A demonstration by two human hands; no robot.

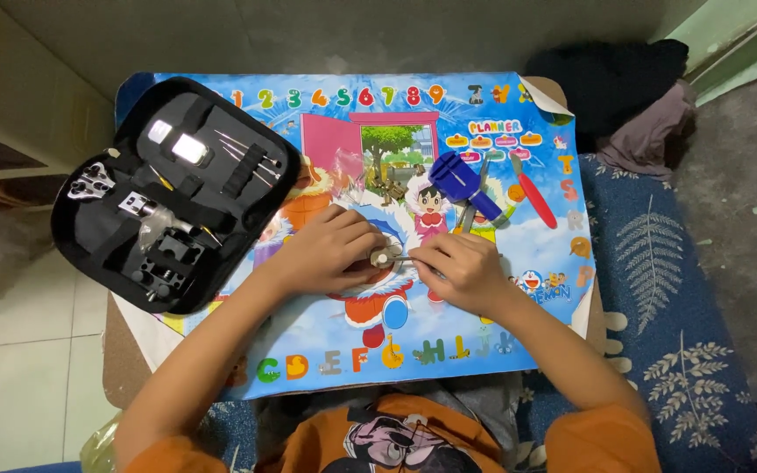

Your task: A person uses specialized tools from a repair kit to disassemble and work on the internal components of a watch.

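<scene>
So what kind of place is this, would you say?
Probably a room at home, not a workshop: a small table covered with a colourful cartoon alphabet poster, a blue leaf-patterned rug on the floor, and an open black zip-up tool case beside both hands.

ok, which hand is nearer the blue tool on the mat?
Right. The right hand lies just below the blue tool; the left hand sits farther off, to its lower left. Neither touches it.

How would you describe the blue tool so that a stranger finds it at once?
On the colourful cartoon mat, look just beyond the right hand. The chunky blue plastic tool lies there diagonally. Unlike the slim red-handled tool to its right, it is broad and blocky.
</scene>
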